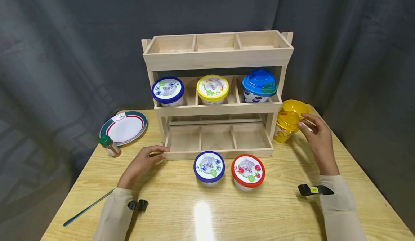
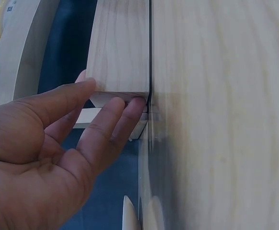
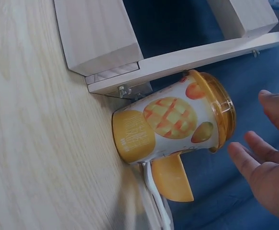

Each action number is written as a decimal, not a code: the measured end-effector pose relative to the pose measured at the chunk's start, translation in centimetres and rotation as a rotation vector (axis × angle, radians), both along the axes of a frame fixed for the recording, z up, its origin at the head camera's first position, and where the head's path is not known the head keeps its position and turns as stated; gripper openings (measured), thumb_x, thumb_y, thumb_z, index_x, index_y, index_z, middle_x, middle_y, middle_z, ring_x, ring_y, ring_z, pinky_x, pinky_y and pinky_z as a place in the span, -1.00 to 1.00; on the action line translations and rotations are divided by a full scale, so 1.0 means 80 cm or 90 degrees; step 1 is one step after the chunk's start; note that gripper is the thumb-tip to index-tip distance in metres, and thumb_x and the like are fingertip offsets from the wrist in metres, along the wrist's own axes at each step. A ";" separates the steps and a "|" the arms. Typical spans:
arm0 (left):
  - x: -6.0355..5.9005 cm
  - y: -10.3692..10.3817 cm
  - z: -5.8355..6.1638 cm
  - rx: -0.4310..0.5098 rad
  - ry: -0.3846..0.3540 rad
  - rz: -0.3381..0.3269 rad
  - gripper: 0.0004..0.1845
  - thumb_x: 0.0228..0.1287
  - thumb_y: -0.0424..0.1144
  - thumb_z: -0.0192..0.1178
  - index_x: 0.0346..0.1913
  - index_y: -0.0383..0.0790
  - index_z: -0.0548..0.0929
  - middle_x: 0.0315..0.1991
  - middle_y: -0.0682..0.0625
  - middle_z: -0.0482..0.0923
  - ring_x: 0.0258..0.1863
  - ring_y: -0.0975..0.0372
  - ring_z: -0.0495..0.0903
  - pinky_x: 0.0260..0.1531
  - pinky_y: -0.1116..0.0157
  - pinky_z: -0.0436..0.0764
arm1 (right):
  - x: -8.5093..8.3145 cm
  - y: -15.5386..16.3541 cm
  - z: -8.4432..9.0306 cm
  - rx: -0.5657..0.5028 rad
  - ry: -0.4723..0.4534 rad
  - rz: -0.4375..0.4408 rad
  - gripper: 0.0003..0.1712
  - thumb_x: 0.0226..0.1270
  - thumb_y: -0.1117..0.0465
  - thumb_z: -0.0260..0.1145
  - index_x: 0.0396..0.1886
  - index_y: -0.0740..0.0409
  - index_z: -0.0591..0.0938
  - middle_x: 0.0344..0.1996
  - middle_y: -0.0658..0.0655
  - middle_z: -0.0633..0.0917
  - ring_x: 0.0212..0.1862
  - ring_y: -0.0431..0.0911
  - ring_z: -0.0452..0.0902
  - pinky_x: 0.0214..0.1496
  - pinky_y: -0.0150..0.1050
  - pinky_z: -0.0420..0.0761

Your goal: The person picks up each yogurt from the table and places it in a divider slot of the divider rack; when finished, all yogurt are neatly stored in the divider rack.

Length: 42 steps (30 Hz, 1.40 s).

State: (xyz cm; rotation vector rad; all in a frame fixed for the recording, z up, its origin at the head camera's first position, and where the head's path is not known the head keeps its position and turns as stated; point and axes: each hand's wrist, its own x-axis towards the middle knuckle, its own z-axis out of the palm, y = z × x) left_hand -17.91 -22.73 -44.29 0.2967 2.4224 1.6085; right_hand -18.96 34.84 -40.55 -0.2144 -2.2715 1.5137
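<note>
My left hand (image 1: 147, 160) grips the left front corner of the bottom tier of a wooden three-tier rack (image 1: 218, 60). Its thumb and fingers (image 2: 108, 117) lie around the wood's end in the left wrist view. Over on the right, my right hand (image 1: 319, 136) is beside a yellow cup (image 1: 283, 133) with a fruit print and a translucent orange lid (image 3: 220, 110). The right fingers are spread, very near the lid; whether they touch it I cannot tell. Two lidded tubs, one blue-rimmed (image 1: 209, 166) and one red-rimmed (image 1: 248, 170), stand in front of the rack.
On the middle tier sit a blue-lidded tub (image 1: 167, 90), a yellow-lidded tub (image 1: 212, 89) and a blue domed container (image 1: 259, 84). A yellow bowl (image 1: 296, 107) is behind the cup. At left are a plate (image 1: 124, 127), a green-capped jar (image 1: 110, 146) and a thin stick (image 1: 87, 208).
</note>
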 end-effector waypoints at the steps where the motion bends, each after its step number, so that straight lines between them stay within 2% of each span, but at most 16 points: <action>1: 0.000 0.000 0.000 0.002 0.000 0.000 -0.69 0.65 -0.40 0.19 0.28 -0.50 0.67 0.39 -0.42 0.52 0.34 -0.18 0.59 0.11 0.22 0.64 | 0.000 0.000 -0.001 0.001 -0.002 -0.001 -0.48 0.68 0.24 0.30 0.55 0.10 0.55 0.35 0.00 0.54 0.28 -0.25 0.51 0.14 -0.62 0.53; 5: 0.000 0.000 0.000 0.005 0.000 0.000 -0.69 0.65 -0.41 0.19 0.28 -0.50 0.67 0.39 -0.42 0.52 0.34 -0.18 0.58 0.10 0.25 0.64 | -0.001 0.001 -0.002 0.002 -0.011 -0.004 -0.47 0.69 0.21 0.30 0.56 0.09 0.54 0.37 0.02 0.54 0.28 -0.27 0.50 0.15 -0.62 0.53; 12: -0.001 0.000 0.000 0.003 0.006 -0.008 -0.70 0.65 -0.42 0.18 0.27 -0.51 0.67 0.39 -0.43 0.52 0.32 -0.18 0.59 0.12 0.21 0.65 | -0.001 0.001 -0.004 0.013 -0.034 -0.005 -0.45 0.71 0.16 0.27 0.59 0.11 0.50 0.47 0.15 0.49 0.39 -0.10 0.49 0.15 -0.61 0.53; 19: -0.001 0.001 0.000 0.001 -0.001 -0.005 -0.70 0.64 -0.43 0.18 0.28 -0.50 0.67 0.39 -0.42 0.52 0.32 -0.16 0.60 0.13 0.19 0.65 | 0.001 0.001 -0.005 0.021 -0.051 -0.002 -0.43 0.72 0.09 0.27 0.60 0.09 0.49 0.48 0.09 0.48 0.45 0.02 0.45 0.17 -0.58 0.55; 26: -0.002 0.001 0.000 0.007 0.002 -0.006 -0.70 0.64 -0.42 0.19 0.27 -0.51 0.67 0.39 -0.43 0.52 0.29 -0.15 0.62 0.08 0.23 0.66 | -0.001 0.002 -0.009 0.020 -0.047 0.005 -0.42 0.71 0.11 0.28 0.60 0.16 0.48 0.49 0.15 0.45 0.50 0.15 0.41 0.15 -0.61 0.54; 34: -0.002 0.000 -0.001 0.008 0.006 -0.010 -0.69 0.64 -0.42 0.19 0.27 -0.52 0.67 0.39 -0.44 0.52 0.30 -0.17 0.62 0.09 0.23 0.67 | -0.003 0.002 -0.011 0.019 -0.054 0.007 -0.42 0.71 0.09 0.29 0.59 0.14 0.49 0.51 0.14 0.44 0.51 0.18 0.39 0.12 -0.61 0.53; 39: -0.001 -0.001 -0.001 0.009 0.004 -0.009 -0.69 0.65 -0.41 0.19 0.28 -0.52 0.66 0.39 -0.45 0.50 0.30 -0.18 0.62 0.07 0.24 0.67 | -0.001 0.001 -0.011 0.032 -0.058 0.020 -0.43 0.72 0.08 0.28 0.59 0.09 0.50 0.55 0.19 0.42 0.52 0.28 0.37 0.20 -0.52 0.55; 42: 0.000 -0.001 -0.001 0.011 0.000 -0.004 -0.69 0.65 -0.41 0.19 0.28 -0.52 0.66 0.39 -0.44 0.50 0.29 -0.17 0.62 0.06 0.24 0.67 | 0.000 -0.001 -0.009 0.033 -0.065 0.026 -0.44 0.72 0.10 0.27 0.60 0.09 0.50 0.58 0.22 0.40 0.53 0.32 0.35 0.36 -0.34 0.56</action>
